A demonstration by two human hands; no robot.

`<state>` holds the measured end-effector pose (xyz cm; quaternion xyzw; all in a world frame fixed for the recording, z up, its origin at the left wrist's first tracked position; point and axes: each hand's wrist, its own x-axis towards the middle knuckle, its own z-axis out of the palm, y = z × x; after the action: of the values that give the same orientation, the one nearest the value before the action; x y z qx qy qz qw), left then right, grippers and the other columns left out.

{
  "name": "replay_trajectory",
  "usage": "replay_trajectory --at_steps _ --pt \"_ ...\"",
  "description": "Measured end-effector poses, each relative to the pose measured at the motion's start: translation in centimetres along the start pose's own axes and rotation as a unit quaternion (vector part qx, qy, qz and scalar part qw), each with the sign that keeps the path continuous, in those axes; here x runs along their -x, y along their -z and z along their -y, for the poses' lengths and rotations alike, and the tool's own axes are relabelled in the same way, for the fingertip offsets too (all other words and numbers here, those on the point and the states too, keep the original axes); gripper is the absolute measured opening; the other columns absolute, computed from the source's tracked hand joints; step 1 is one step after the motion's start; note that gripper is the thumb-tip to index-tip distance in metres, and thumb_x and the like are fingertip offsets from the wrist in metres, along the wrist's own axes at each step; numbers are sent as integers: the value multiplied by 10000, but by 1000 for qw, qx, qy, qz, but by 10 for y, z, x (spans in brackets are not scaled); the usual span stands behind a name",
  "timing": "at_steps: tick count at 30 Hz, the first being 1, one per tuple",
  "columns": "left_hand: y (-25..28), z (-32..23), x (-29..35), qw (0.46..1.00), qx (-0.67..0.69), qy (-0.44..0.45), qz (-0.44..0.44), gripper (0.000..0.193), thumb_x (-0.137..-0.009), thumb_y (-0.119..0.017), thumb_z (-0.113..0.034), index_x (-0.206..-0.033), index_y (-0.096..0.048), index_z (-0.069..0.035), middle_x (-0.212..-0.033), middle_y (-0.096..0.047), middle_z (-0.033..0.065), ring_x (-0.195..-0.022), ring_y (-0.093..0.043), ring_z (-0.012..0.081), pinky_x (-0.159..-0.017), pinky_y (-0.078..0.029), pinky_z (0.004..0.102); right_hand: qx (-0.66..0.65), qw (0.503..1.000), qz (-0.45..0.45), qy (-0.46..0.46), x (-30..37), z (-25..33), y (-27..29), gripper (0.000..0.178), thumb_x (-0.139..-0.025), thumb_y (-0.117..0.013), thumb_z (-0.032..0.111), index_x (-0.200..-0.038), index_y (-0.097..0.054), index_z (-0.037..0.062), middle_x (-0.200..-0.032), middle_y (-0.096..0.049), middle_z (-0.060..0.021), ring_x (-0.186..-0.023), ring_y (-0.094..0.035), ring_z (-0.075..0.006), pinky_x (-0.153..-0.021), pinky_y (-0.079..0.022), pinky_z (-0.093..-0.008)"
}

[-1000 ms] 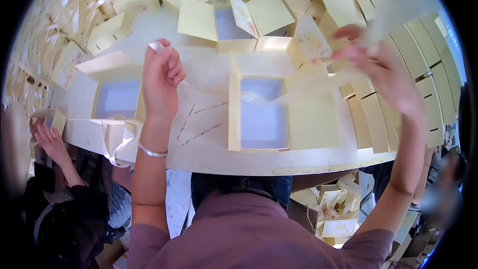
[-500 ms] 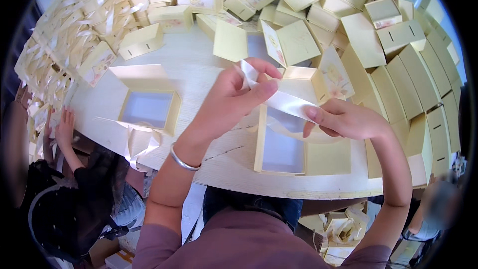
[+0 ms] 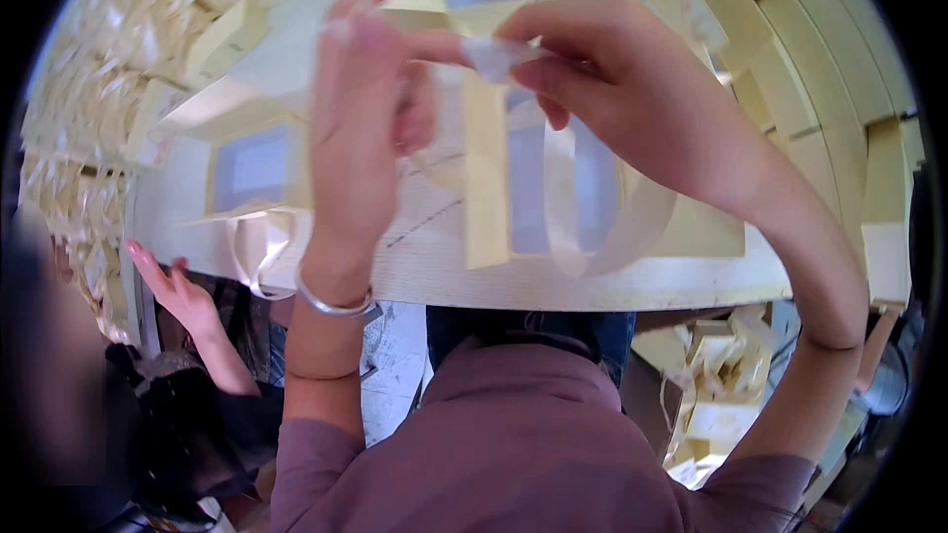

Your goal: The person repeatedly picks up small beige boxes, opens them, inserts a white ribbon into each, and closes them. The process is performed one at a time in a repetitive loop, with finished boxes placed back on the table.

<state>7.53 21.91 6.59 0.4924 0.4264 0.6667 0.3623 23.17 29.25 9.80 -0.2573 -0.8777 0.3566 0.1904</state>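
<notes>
My left hand (image 3: 365, 128), with a silver bangle at the wrist, is smeared by motion. One finger points up, another stretches right to the white ribbon (image 3: 487, 57), and the lower ones curl; whether it grips is unclear. My right hand (image 3: 632, 89) is closed, pinching the ribbon between thumb and fingers. A pale loop of the ribbon hangs below my right hand, over an open cream box (image 3: 486, 188) with a light blue inside. The box stands near the table edge in front of me.
On the left stands another open cream box (image 3: 247, 173) with a ribbon bow (image 3: 262, 247) at its front. Stacked boxes (image 3: 839, 49) line the right side; beribboned ones are heaped far left. Another person's hand (image 3: 178, 291) is at the left table edge. Below right lie more boxes (image 3: 726, 375).
The view has shifted, so the table edge sits higher. My left hand has moved left and turned upward from its pinch on the ribbon. My right hand still pinches the ribbon, now higher in view.
</notes>
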Motion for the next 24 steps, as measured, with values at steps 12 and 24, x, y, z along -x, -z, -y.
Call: replay_trajectory --at_steps 12,24 --pt "38 71 75 894 -417 -24 164 207 -676 -633 -49 -864 -575 12 -738 -603 100 -637 -589 207 -590 -457 281 117 978 169 25 37 -63 -42 62 -614 -510 -18 -579 -559 -3 -609 -550 -189 -596 -553 -351 -503 -433 -422" --pt "35 77 78 929 -316 94 168 245 -709 -624 -70 -936 -565 -2 -825 -616 107 -710 -603 220 -619 -463 287 52 976 208 -22 20 -62 -65 91 -708 -522 51 -685 -595 2 -671 -570 -192 -667 -557 -349 -570 -436 -421"
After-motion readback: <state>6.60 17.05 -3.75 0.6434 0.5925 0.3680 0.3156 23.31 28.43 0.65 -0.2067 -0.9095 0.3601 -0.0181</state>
